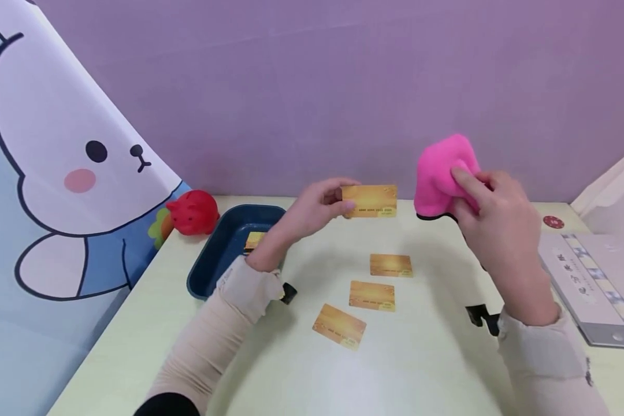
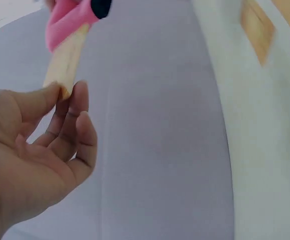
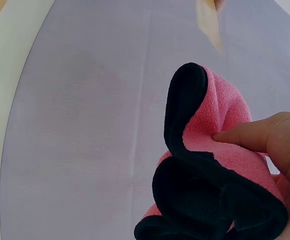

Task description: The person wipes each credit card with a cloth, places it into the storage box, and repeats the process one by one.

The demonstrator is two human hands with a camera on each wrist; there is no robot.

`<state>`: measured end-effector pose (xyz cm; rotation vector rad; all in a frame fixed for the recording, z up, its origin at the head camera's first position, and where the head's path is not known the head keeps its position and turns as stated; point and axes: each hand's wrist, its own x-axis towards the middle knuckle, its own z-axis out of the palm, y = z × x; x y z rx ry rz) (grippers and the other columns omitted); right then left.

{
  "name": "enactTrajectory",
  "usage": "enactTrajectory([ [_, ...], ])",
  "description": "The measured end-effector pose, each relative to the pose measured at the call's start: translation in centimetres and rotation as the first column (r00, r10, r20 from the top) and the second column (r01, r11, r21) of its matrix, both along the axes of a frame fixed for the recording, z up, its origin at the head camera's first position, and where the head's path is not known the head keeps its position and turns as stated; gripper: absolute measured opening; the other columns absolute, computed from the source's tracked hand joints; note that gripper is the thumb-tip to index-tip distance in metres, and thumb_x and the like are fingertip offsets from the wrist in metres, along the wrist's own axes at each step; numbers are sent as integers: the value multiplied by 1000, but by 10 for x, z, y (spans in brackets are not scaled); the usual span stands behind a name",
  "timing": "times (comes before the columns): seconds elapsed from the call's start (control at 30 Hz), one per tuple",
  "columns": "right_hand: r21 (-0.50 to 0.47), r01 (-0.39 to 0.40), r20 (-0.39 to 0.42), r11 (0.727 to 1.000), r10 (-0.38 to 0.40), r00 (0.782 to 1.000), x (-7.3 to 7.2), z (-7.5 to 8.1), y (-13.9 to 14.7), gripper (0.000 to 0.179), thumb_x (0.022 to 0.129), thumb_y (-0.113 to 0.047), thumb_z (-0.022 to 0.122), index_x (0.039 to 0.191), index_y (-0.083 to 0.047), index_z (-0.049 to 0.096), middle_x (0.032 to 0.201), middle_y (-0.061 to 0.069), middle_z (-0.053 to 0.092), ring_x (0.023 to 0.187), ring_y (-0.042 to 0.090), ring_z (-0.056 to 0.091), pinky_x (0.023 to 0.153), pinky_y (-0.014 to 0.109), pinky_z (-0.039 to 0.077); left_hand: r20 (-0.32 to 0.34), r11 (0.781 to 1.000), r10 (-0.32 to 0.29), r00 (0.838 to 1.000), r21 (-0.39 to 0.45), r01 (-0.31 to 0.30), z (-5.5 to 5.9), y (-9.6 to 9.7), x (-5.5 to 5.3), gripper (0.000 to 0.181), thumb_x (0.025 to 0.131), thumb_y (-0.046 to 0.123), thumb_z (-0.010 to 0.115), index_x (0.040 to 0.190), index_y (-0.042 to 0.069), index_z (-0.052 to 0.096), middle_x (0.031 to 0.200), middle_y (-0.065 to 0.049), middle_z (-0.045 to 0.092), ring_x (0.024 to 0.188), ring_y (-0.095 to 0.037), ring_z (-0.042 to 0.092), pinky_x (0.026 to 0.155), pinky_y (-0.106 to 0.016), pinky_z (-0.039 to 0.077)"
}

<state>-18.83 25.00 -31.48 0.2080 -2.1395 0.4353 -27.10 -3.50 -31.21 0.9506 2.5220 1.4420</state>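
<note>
My left hand [image 1: 309,212] pinches a gold card [image 1: 375,196] between thumb and fingers, raised above the table. The left wrist view shows this card [image 2: 67,57] nearly edge-on, its near end between thumb and fingertips. To the right, my right hand [image 1: 507,225] grips a bunched pink cloth [image 1: 439,173] with a black edge, also in the air. In the right wrist view the thumb presses into the folded cloth [image 3: 222,102]. Below the hands, three gold cards lie apart on the table: a far one [image 1: 391,265], a middle one [image 1: 372,296] and a near one [image 1: 340,326].
At the left stands a dark blue tray [image 1: 195,271] with a gold card [image 1: 253,240] inside, partly hidden by my left arm. A red piggy figure [image 1: 195,212] sits beyond it. On the right lie a flat whitish box [image 1: 577,283] and a red chip [image 1: 553,222].
</note>
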Motion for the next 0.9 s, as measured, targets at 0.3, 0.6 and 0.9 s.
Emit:
enactTrajectory([
  [0.3,-4,-15,-9,1000,15,1000,1,1,0,36,89,-11,68,124,-15,72,104,26,67,91,44,60,63,59,44,0,919,157,988,366,-146,-17,17,-1,38,95,15,69,132,16,60,90,-8,66,83,-31,67,73,-32,50],
  [0.6,46,-61,-73,997,64,995,0,-1,-10,46,90,-19,65,136,-15,63,99,26,66,88,42,61,55,57,45,-28,891,202,979,421,-172,-28,27,3,33,97,12,66,129,11,62,93,-12,68,76,-20,65,66,-28,47],
  [0.9,106,-113,-51,988,119,992,-6,-14,-30,49,85,-12,75,132,-9,59,100,24,66,87,42,62,59,61,51,-51,897,194,980,413,-156,-29,37,9,30,96,10,68,125,9,63,91,-13,71,70,-17,61,62,-24,44],
])
